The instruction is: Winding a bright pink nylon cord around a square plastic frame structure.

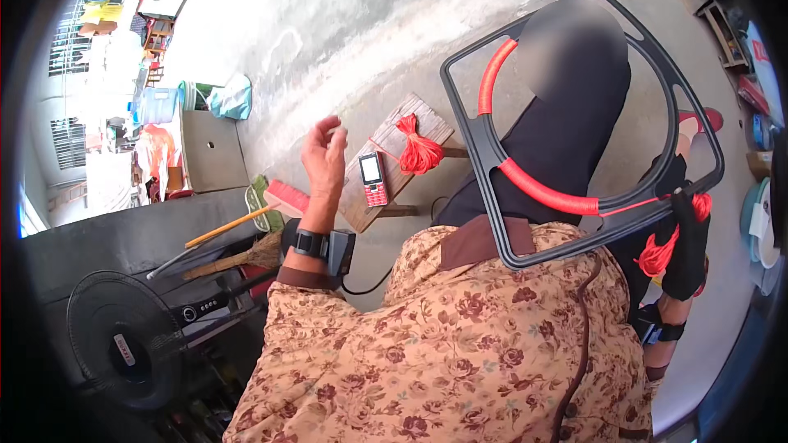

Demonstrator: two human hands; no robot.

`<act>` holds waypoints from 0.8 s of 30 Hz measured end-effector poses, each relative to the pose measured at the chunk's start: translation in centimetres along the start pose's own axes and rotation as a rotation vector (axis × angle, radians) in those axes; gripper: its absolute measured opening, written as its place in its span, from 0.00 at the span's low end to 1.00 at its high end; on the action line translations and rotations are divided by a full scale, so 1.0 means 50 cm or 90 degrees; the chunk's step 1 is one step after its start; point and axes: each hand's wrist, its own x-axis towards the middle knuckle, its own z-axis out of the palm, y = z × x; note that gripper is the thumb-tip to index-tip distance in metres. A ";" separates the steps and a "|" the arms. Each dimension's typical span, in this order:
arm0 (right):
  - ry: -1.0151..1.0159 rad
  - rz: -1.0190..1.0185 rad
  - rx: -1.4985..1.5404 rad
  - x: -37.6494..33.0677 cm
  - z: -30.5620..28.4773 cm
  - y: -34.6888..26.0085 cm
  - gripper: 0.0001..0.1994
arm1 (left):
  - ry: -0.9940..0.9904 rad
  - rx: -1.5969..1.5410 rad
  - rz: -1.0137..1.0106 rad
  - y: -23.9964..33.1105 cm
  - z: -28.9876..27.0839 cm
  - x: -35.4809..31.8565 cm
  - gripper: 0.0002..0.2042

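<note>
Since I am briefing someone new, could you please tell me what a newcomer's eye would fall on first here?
Probably the large black frame, partly wrapped in red cord, over the person's legs, with the black-gloved right hand at its lower right. Next, perhaps, the bright bundle and the phone on the wooden stool, right of the bare left hand.

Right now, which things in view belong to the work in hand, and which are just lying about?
Work in hand:
black frame, partly wrapped in red cord
loose red cord in the right hand
probably the red bundle on the bench

Apparently lying about:
keypad phone
black fan
straw broom
</note>
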 end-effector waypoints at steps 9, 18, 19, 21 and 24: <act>-0.111 -0.010 -0.018 -0.001 -0.037 0.003 0.07 | -0.051 -0.138 0.085 0.252 0.030 0.000 0.11; -0.086 -0.065 -0.092 0.032 -0.016 0.021 0.12 | -0.543 -0.202 0.116 0.454 0.270 -0.138 0.09; -0.093 -0.088 -0.115 0.036 -0.017 0.010 0.12 | -0.606 -0.200 0.124 0.468 0.304 -0.158 0.09; -0.111 -0.102 -0.178 0.013 -0.016 -0.008 0.14 | -0.740 -0.194 0.111 0.481 0.360 -0.198 0.10; -0.158 -0.017 -0.172 -0.004 -0.024 -0.038 0.16 | -0.874 -0.252 0.017 0.490 0.425 -0.240 0.09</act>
